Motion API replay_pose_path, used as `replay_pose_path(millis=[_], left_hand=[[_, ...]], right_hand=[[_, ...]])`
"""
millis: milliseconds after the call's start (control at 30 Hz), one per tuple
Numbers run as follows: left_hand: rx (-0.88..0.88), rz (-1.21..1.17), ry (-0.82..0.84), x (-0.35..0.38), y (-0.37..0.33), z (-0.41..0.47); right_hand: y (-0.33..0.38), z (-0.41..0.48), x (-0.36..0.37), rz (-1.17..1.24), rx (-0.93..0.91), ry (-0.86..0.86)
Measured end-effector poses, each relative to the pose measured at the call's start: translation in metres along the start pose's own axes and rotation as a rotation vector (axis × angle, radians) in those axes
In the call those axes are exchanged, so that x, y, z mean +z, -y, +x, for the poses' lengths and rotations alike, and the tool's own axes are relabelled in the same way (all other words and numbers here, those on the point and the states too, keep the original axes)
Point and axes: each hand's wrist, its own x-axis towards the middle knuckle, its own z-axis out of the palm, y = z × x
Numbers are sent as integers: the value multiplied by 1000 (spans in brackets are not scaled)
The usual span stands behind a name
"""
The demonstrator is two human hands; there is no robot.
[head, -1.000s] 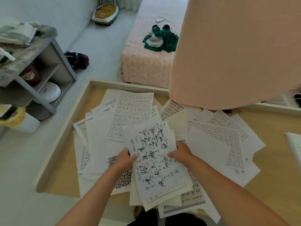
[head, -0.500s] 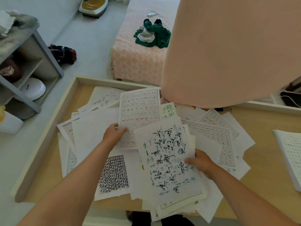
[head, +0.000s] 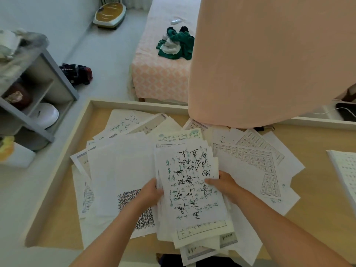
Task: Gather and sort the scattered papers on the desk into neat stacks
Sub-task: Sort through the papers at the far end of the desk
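We hold the bundle (head: 190, 189) between both hands. Our left hand (head: 149, 193) curls round its left edge. Our right hand (head: 223, 183) pinches the right edge, thumb flat on the top sheet, with the fingers hidden underneath.

The bundle's long axis runs away from us, out from between the wrists, with the far end leaning a little toward the left hand's side. At the near end the lower sheets fan out of line, so we judge it is not yet squared.

What comes next turns on which loose paper lies closest to which hand. The print sheet (head: 134, 207) lies directly under the left hand and wrist, with its long side roughly parallel to the bundle. The grid sheet (head: 248, 162) lies near the right hand, outward and beyond it, and is turned askew to the bundle. More sheets spread beyond both hands, and some slip under the pink shade (head: 269, 54), where we cannot see their ends.

A separate stack (head: 344, 170) sits on the desk (head: 317, 199) well apart, out past the right hand. If the bundle is to join it, the right hand is the nearer carrier. For the print sheet, the left hand is better placed.
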Motion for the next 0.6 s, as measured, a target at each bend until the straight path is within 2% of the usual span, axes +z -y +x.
replay_pose_path(millis=[100,167,200,267,333,400,467,600], left_hand=[[-53,-50,55,14,-2,-4],[-78,-20,84,9,-5,-8],[-61,29,45,3,-8,-9],[15,23,-164,-12,-10,-10],[99,-191,-328,-25,-16,-13],[155,-417,-244,-33,-26,-14],[179,-456,-124,-28,-39,-12],[221,-571,-187,-4,-65,-13]], right_hand=[[6,1,9,-146,-39,-32],[8,-1,9,-136,-41,-59],[8,-3,7,-113,-41,-54],[7,-6,1,-58,-52,-31],[3,-9,-7,1,-72,-17],[-1,-13,-13,74,-83,-4],[-2,-18,-16,131,-93,3],[1,-27,-13,160,-123,-1]])
